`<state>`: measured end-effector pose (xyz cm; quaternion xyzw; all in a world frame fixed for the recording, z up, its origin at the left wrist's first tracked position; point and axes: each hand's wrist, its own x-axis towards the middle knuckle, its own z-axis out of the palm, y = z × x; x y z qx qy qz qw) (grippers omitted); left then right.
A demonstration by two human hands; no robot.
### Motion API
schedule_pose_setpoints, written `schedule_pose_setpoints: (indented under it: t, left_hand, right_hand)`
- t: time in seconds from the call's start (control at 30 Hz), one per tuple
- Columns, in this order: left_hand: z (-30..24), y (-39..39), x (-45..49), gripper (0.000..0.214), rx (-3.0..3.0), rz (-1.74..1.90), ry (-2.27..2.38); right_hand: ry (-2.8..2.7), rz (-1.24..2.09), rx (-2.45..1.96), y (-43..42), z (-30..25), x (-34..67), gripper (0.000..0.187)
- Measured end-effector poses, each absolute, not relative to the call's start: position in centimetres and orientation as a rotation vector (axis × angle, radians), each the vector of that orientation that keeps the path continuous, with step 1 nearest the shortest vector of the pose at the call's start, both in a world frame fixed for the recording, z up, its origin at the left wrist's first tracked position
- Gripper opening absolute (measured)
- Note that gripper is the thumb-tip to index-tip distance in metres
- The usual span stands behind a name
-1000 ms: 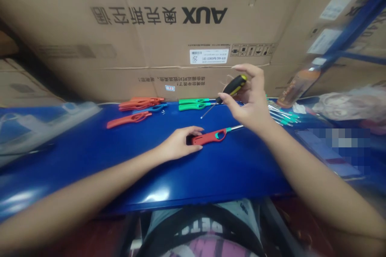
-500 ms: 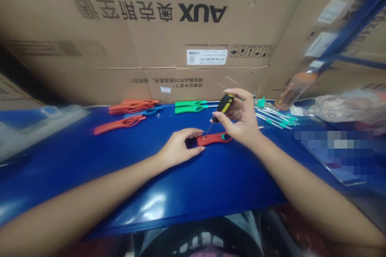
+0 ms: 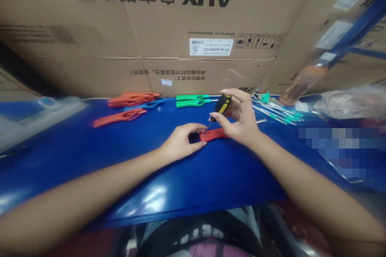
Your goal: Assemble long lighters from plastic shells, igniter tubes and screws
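Note:
A red lighter point(image 3: 212, 134) lies on the blue table point(image 3: 187, 176), its metal nozzle point(image 3: 261, 121) poking out to the right behind my right wrist. My left hand point(image 3: 182, 142) pinches the lighter's left end between thumb and fingers. My right hand point(image 3: 239, 118) grips a black and yellow screwdriver point(image 3: 220, 106), held tilted with its thin tip down on the red body near my left fingers.
Orange lighter shells point(image 3: 132, 98), another orange one point(image 3: 119, 117), a blue one point(image 3: 147, 105) and two green ones point(image 3: 191, 100) lie at the table's back. Metal nozzles with green ends point(image 3: 276, 113) lie at right. A large cardboard box point(image 3: 169, 28) stands behind. A clear plastic bag point(image 3: 36, 114) lies at left.
My right hand brought the screwdriver down from above the table until its tip met the red lighter. My left hand stayed on the lighter's left end.

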<state>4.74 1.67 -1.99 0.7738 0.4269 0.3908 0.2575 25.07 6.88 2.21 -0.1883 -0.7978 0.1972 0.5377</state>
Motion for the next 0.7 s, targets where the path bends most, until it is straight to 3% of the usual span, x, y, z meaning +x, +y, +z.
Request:
schedule_pose_setpoints:
  t: [0.37,0.6,0.7]
  left_hand:
    - [-1.8,1.7,4.7,0.031,2.142,1.044,1.145]
    - [-1.8,1.7,4.7,0.029,2.176,1.035,1.134]
    - [-1.9,1.8,4.6,0.029,2.19,1.033,1.134]
  right_hand:
    - [-1.984,0.398,-0.459,6.3,2.4,25.0,0.056]
    - [-2.031,0.589,-0.481,6.1,3.3,25.0,0.056]
    - [-2.005,0.471,-0.519,6.2,3.4,25.0,0.056]
